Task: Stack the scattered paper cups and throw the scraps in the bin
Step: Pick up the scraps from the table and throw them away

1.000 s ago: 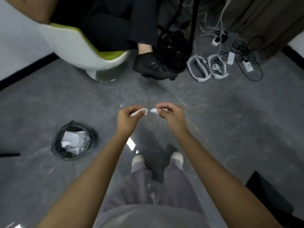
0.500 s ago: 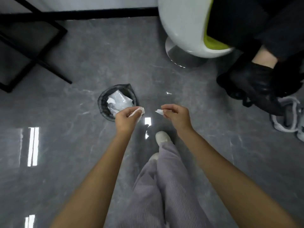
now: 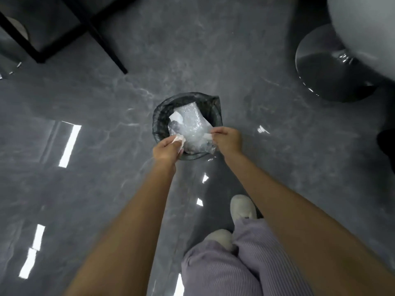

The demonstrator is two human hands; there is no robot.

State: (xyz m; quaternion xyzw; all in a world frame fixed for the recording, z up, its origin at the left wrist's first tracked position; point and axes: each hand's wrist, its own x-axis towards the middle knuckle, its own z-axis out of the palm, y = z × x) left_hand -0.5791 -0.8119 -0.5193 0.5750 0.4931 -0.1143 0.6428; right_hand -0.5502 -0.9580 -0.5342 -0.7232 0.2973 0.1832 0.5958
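Floor (image 3: pixel 245 67) of glossy grey stone fills the frame, streaked with white light reflections at lower left. A dark metal frame (image 3: pixel 100 37) crosses the upper left, and the round base of a pale chair (image 3: pixel 329 67) sits at upper right. At frame centre stands the bin (image 3: pixel 159 120), lined with a dark bag and already holding crumpled clear plastic wrap (image 3: pixel 190 127) and some white paper.

Both bare arms reach up from the bottom edge to the bin's near rim. The left hand (image 3: pixel 167 149) is closed around a small white scrap (image 3: pixel 178 139), pinched at its fingertips over the lower left of the rim. The right hand (image 3: pixel 227 141) pinches a second scrap (image 3: pixel 208 136) between thumb and forefinger over the lower right of the rim. No paper cups are in view.

The step in hand looks like the scrap disposal: both pieces are above the bin opening, not yet dropped. The next move calls for simply opening both pinches while the hands sit inside the rim line, since such light paper could drift onto the floor.

Against half a second ago, the bin has gone from upper left of the hands to directly beneath them, and the view has tipped more steeply downward; the grips on both scraps are unchanged.
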